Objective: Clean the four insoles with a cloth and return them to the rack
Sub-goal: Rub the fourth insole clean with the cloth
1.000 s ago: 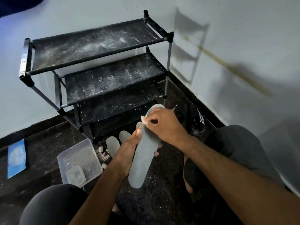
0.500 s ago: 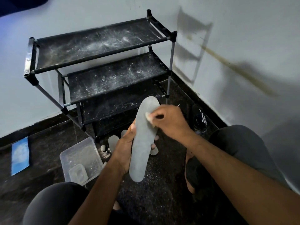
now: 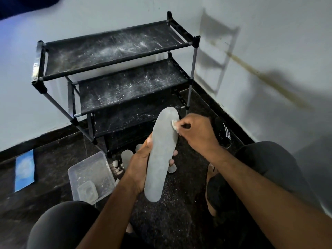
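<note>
Left hand (image 3: pixel 142 168) grips the grey insole (image 3: pixel 161 153) upright at centre; right hand (image 3: pixel 195 133) pinches a white cloth (image 3: pixel 174 124) against its toe. Dusty black rack (image 3: pixel 115 69) at eleven o'clock, dark speckled floor (image 3: pixel 170 221), white walls (image 3: pixel 269 42).

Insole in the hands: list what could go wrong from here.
1. The rack shelves are dusted with white powder, so a cleaned insole could pick up dirt again.
2. The right hand pinches only a tiny cloth; it may slip.
3. The left hand grips mid-length; the toe end may flex.
</note>
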Demonstrator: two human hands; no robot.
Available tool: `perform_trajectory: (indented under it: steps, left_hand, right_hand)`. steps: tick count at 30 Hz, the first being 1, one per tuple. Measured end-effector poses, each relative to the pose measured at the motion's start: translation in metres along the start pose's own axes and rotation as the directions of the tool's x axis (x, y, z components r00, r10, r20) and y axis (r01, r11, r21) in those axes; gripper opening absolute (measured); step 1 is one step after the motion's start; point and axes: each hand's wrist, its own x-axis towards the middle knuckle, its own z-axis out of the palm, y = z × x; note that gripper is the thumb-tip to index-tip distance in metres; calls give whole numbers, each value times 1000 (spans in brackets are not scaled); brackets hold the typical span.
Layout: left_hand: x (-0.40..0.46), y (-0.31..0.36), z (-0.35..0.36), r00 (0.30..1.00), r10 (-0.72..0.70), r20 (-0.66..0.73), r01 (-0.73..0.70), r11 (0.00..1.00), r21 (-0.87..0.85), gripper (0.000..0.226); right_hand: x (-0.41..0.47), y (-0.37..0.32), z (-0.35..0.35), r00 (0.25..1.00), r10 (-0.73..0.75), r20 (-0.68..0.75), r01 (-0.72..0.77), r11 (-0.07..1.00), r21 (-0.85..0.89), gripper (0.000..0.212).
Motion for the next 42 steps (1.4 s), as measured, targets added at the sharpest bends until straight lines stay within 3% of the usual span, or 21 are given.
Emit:
perform_trajectory:
  steps: [4, 6, 8, 10, 12, 15, 17, 18, 22, 23, 25, 27, 28, 33, 34, 36, 39, 40, 42]
  left_hand:
    - [0, -1, 5, 1000, 21, 9, -22, 1000, 15, 38]
    - [0, 0, 5, 1000, 20, -5, -20, 999, 35, 43]
    - [0, -1, 6, 1000, 19, -2, -19, 999, 48, 41]
    - [-3, -2, 10, 1000, -4, 27, 3, 999, 32, 39]
    - [-4, -3, 13, 999, -30, 37, 28, 998, 59, 39]
    - [-4, -5, 17, 998, -45, 44, 38, 989, 144, 45]
    - [-5, -5, 18, 999, -34, 28, 29, 988, 150, 51]
    - [-5, -5, 19, 999, -29, 20, 27, 991, 128, 49]
    - [-4, -6, 16, 999, -35, 8, 33, 989, 143, 39]
    - [-3, -8, 15, 999, -40, 0, 40, 983, 178, 40]
    - [-2, -9, 14, 998, -57, -4, 57, 977, 207, 42]
    - [0, -9, 14, 998, -62, -23, 66, 982, 179, 46]
    - [0, -8, 14, 998, -50, -30, 54, 984, 169, 47]
    - [-4, -6, 20, 1000, -25, -13, 26, 995, 98, 37]
    - [-5, -6, 19, 999, -30, -13, 31, 993, 111, 37]
    - [-5, -6, 18, 999, -46, -5, 47, 988, 145, 39]
    - [-5, -5, 17, 998, -50, -49, 57, 985, 161, 40]
    - [-5, -4, 18, 998, -48, -42, 54, 987, 150, 42]
    - [-7, -2, 21, 999, -41, -34, 45, 993, 111, 42]
  right_hand:
    - [-13, -11, 11, 921, -13, 389, 29, 999, -34, 12]
    - [-10, -15, 7, 945, -18, 326, -9, 997, 80, 16]
    - [-1, -11, 1, 995, 28, 93, -39, 992, 116, 11]
    - [6, -4, -5, 987, 66, -148, -56, 996, 74, 6]
    - [6, 0, -1, 966, 81, -246, -75, 997, 33, 5]
    - [-2, -5, 13, 998, 35, -52, -36, 999, -23, 7]
    - [-5, -11, 16, 996, 3, 94, -7, 999, 37, 8]
    - [-3, -12, 14, 997, -4, 74, -1, 998, 67, 9]
    - [6, -4, 6, 965, 78, -251, -68, 996, 49, 7]
    - [5, -4, 7, 968, 76, -238, -73, 997, 24, 7]
    - [-2, -6, 17, 998, 30, -55, -31, 999, -16, 9]
    - [-7, -12, 21, 990, 19, 141, -24, 999, 40, 7]
    - [-6, -12, 19, 987, 11, 163, -22, 998, 65, 7]
    - [9, 0, 3, 972, 37, -231, -43, 999, -23, 9]
    - [8, 2, 3, 973, 36, -226, -48, 998, -48, 10]
    - [0, -1, 11, 998, -22, -56, 16, 994, -107, 13]
    - [-11, -13, 16, 976, -115, 183, 116, 993, 6, 11]
    - [-9, -14, 14, 977, -132, 170, 129, 991, 26, 10]
    - [0, -10, 8, 996, -92, -14, 92, 996, 3, 9]
